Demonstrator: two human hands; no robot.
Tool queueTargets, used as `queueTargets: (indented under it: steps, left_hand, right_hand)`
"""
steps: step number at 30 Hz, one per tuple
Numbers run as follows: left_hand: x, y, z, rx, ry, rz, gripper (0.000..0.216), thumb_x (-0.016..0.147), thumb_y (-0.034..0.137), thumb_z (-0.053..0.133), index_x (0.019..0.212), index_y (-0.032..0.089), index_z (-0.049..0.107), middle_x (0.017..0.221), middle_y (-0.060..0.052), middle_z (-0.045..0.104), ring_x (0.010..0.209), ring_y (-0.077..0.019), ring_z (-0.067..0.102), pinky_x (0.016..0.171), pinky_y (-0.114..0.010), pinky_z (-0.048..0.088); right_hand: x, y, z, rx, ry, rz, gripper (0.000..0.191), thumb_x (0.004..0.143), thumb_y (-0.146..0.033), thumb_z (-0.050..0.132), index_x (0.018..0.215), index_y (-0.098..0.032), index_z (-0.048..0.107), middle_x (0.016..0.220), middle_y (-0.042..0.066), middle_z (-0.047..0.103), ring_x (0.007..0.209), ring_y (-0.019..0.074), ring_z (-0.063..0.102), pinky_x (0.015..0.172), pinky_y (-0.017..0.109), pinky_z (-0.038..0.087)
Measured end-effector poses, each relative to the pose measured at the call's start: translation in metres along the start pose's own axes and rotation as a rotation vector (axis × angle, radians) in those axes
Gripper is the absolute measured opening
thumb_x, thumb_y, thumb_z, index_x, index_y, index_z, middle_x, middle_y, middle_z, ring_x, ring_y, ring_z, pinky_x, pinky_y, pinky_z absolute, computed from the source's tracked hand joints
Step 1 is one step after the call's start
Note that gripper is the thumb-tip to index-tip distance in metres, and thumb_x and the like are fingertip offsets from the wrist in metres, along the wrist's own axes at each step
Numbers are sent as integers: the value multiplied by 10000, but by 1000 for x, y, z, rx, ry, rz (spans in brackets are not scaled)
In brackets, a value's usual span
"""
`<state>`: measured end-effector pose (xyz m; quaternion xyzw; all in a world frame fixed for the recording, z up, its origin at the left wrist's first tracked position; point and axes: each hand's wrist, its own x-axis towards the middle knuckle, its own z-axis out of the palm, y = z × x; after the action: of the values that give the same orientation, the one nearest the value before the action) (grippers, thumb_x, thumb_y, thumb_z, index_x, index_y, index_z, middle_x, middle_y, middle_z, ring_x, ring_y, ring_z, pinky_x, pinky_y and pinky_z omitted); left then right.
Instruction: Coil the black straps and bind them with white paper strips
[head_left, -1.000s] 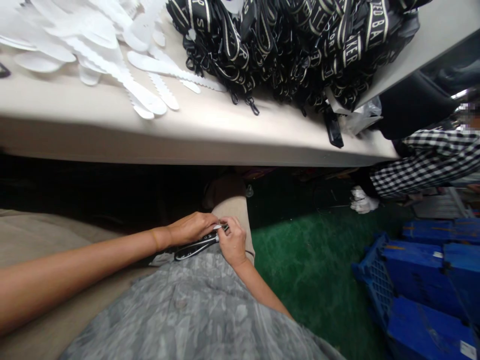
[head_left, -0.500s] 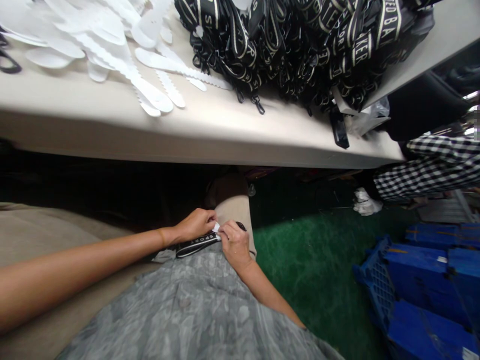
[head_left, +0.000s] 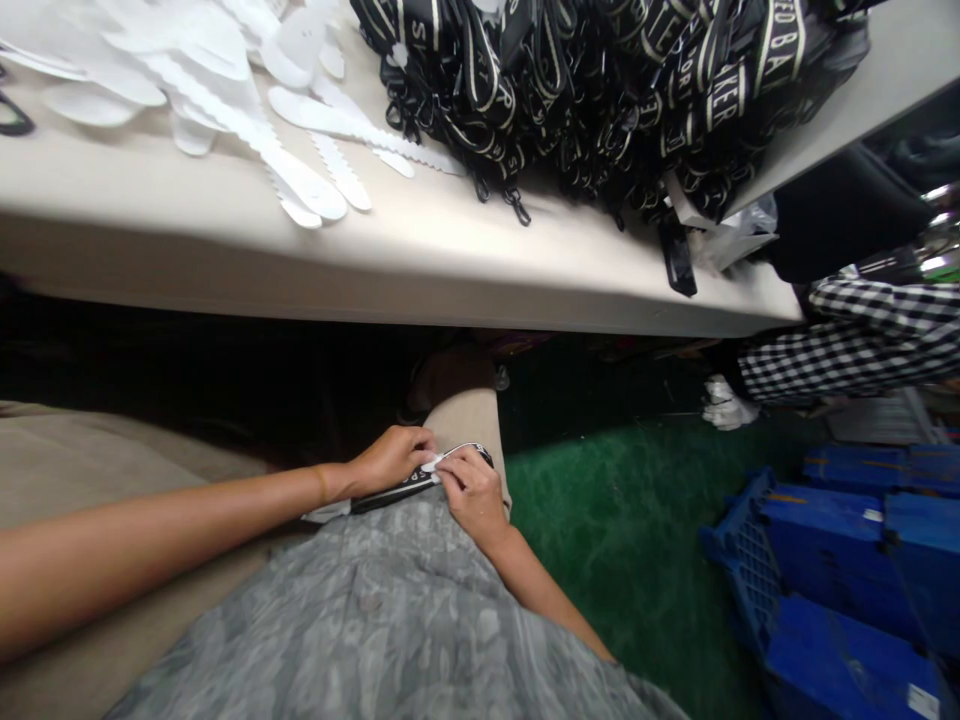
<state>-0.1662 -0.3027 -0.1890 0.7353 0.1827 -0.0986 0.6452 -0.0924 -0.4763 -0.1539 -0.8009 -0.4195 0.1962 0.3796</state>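
Below the table edge, over my lap, both hands work close together on a black strap (head_left: 394, 487) with pale lettering. My left hand (head_left: 390, 458) is closed, pinching the strap and a small white piece (head_left: 433, 463) at its end. My right hand (head_left: 471, 488) is closed too, its fingertips pinching the same white piece and the strap end from the right. The strap lies across my grey patterned shirt (head_left: 390, 620) and beige trouser knee (head_left: 469, 415).
The beige table (head_left: 420, 270) carries a heap of black lettered straps (head_left: 600, 90) and several white serrated plastic pieces (head_left: 247, 110). A person in a checked sleeve (head_left: 855, 340) stands at the right. Blue crates (head_left: 840, 560) sit on the green floor (head_left: 622, 540).
Both hands stay together on the strap. The fingers have shifted slightly along its end, and less of the strap shows to the left of my left hand.
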Motion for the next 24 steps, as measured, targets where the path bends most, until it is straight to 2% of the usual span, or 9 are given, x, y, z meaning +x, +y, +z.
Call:
queueTargets:
  steps: [4, 8, 11, 13, 15, 18, 21, 24]
  left_hand:
    - [-3, -7, 4, -160, 116, -126, 211, 728, 375, 590, 714, 165, 611, 702, -30, 652, 697, -197, 593, 626, -272, 433]
    - [-5, 3, 1, -343, 141, -197, 301, 738, 459, 618, 753, 161, 583, 694, -27, 642, 636, -171, 588, 581, -259, 439]
    - [-8, 22, -5, -489, 107, -247, 318, 699, 439, 696, 770, 152, 575, 691, -23, 638, 592, -144, 571, 560, -243, 432]
    - [-10, 39, -9, -634, 65, -304, 319, 665, 392, 756, 772, 148, 580, 684, -21, 636, 592, -138, 569, 558, -234, 430]
    - [-12, 54, -12, -734, 50, -351, 310, 632, 339, 796, 765, 147, 592, 689, -21, 639, 611, -141, 579, 573, -233, 441]
    - [-14, 69, -16, -657, 128, -314, 297, 621, 343, 803, 729, 144, 611, 681, -16, 633, 611, -140, 575, 579, -230, 437]
    - [-14, 74, -22, -426, 205, -204, 296, 663, 409, 760, 702, 144, 634, 658, -18, 628, 592, -142, 549, 568, -236, 417]
    - [-13, 75, -28, -208, 229, -103, 274, 729, 425, 686, 708, 153, 659, 684, -31, 653, 646, -171, 572, 618, -265, 435]
  right_hand:
    - [-14, -7, -16, 76, 186, 44, 148, 924, -179, 540, 956, -198, 683, 927, 65, 632, 865, 168, 611, 785, 284, 506]
    - [-27, -1, -22, 137, 328, 250, 113, 885, -272, 610, 818, -181, 622, 847, 49, 588, 745, 156, 587, 665, 262, 500]
    - [-20, 5, -13, 415, 286, 425, 269, 814, -384, 696, 966, -182, 604, 967, 68, 618, 839, 180, 627, 738, 276, 532]
    - [-9, 3, -5, 701, 201, 428, 451, 793, -462, 705, 1127, -193, 564, 1108, 89, 628, 972, 208, 635, 847, 306, 533]
    - [4, -3, 2, 938, 132, 372, 502, 803, -495, 695, 1189, -208, 553, 1167, 79, 630, 1064, 216, 613, 941, 318, 494]
    - [21, -15, 7, 1147, 108, 358, 414, 817, -464, 711, 1135, -217, 616, 1122, 46, 653, 1053, 201, 599, 985, 308, 444]
    - [29, -24, 8, 1291, 123, 396, 355, 792, -409, 758, 1068, -209, 660, 1064, 30, 664, 994, 191, 596, 945, 298, 446]
    - [33, -28, 9, 1404, 166, 447, 335, 731, -331, 821, 1011, -217, 676, 994, 0, 665, 931, 167, 593, 881, 268, 458]
